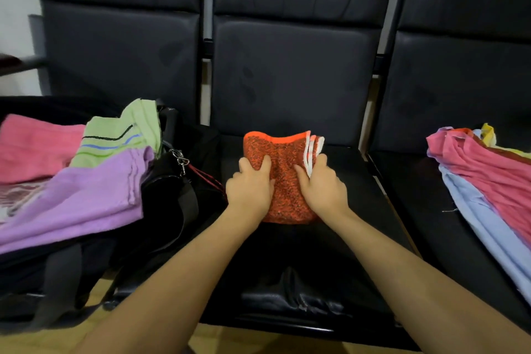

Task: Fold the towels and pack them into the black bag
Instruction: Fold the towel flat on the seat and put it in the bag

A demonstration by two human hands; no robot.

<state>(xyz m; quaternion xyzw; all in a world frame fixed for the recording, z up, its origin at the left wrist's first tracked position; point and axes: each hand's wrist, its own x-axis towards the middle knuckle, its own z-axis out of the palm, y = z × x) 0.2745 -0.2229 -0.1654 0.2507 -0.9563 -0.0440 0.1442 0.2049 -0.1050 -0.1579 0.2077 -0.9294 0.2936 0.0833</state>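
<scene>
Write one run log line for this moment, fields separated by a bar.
step: folding | item: orange towel on middle seat | left hand: grips towel | right hand: grips towel | black bag: at left, towels on top

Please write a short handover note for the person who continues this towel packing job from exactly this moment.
Left hand and right hand both grip the folded orange towel on the middle seat.
The black bag sits on the left seat; pink towel, green towel and purple towel lie folded on top of it.
Done: three towels at the bag, orange one folded.
Left: move the orange towel to the bag, then fold and pack the unfolded pile on the right seat.
</scene>
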